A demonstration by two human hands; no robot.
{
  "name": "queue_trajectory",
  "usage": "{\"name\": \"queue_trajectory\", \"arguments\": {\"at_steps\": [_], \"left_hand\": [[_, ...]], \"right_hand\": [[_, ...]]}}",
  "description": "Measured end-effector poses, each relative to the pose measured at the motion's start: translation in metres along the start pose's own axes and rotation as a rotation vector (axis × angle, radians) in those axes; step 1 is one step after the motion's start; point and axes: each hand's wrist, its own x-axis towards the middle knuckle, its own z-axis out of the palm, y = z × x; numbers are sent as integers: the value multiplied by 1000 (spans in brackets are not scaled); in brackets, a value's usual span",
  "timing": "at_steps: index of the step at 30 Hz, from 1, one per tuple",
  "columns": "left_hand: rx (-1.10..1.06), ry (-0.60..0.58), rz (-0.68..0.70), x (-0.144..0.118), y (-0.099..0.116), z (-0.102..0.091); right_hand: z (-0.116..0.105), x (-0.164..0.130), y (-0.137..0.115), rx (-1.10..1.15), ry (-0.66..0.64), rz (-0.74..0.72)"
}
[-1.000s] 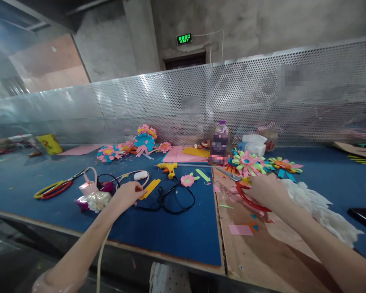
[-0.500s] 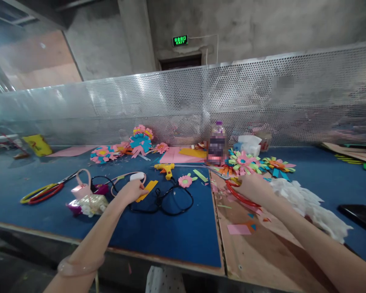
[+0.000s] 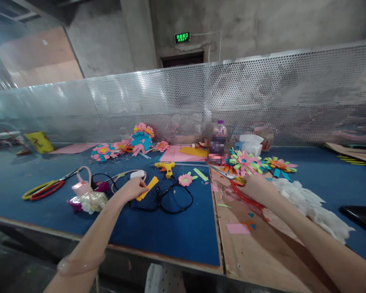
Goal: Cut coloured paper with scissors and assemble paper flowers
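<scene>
Pinched in my left hand (image 3: 136, 190) is a yellow-orange paper strip (image 3: 150, 187), which looks layered or folded, above the blue table mat. My right hand (image 3: 258, 189) grips scissors (image 3: 243, 193) with red and yellow handles; their blades point left and away, over the edge where the mat meets bare board. Between my hands lie a yellow glue gun (image 3: 167, 167), its black cord (image 3: 178, 212) looped nearby, a small pink paper flower (image 3: 186, 179) and a light green paper strip (image 3: 200, 174).
Several paper flowers (image 3: 142, 141) stand at the back. A bottle (image 3: 218, 142) and a tissue pack (image 3: 250, 145) are behind my right hand. More scissors (image 3: 45, 189) and a pink pouch (image 3: 81, 188) lie left. Crumpled white tissue (image 3: 311, 207) and a black phone (image 3: 360, 217) are right.
My right hand and the scissors have shifted slightly to the right. The yellow-orange strip in my left hand now shows more than one layer. The view has tilted a little.
</scene>
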Motion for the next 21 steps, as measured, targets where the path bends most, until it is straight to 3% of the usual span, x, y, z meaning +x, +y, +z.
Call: {"name": "queue_trajectory", "arguments": {"at_steps": [8, 21], "left_hand": [[-43, 2, -43, -5, 17, -2], [-53, -17, -48, -1, 10, 2]], "right_hand": [[-1, -1, 1, -27, -11, -13], [2, -1, 1, 12, -15, -14]]}}
